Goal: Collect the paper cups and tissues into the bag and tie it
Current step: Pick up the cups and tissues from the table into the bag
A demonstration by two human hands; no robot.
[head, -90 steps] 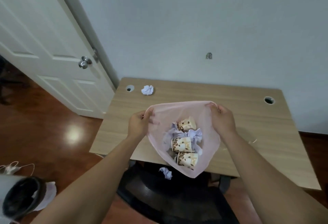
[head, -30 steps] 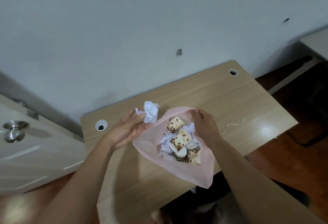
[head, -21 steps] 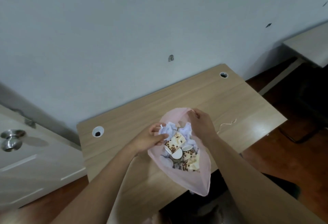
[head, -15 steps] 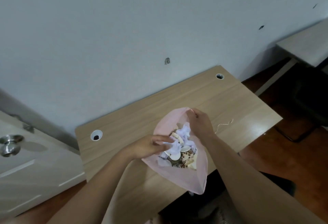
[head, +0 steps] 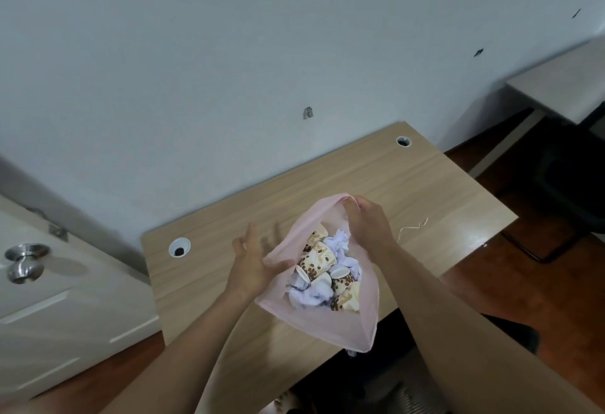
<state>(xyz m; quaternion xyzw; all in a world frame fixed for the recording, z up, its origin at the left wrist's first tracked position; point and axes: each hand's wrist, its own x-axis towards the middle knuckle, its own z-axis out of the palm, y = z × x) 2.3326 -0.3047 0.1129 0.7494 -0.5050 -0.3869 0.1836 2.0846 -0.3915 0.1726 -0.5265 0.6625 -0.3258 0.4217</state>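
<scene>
We see the right hand's fingers (head: 353, 206) curled and pinching the far rim of the pink bag (head: 327, 326), with the right hand (head: 368, 225) held above the bag's mouth. From that pinch the bag's long axis runs down and toward us. Its closed tip points at the near edge of the desk (head: 327, 171) and hangs just past it. The mouth gapes upward between the two hands.

The left hand's fingers (head: 249, 233) are spread and straight, blurred, just outside the bag's left rim. The thumb of the left hand (head: 255, 264) lies against that rim, though we cannot tell whether it grips the plastic.

Just below the right fingers, inside the bag, we find the paper cups (head: 317, 261), brown-spotted and tipped on their sides in mixed directions. They lie jumbled with the crumpled white tissues (head: 340, 243), which touch the cups on both the far and near sides.

Right of the right hand, a thin pale string (head: 413, 226) lies on the desk. Left of the left fingers sits a round cable hole (head: 179, 247), and a second hole (head: 403, 141) lies at the far corner. Well to the left we make out a metal door knob (head: 24, 263).
</scene>
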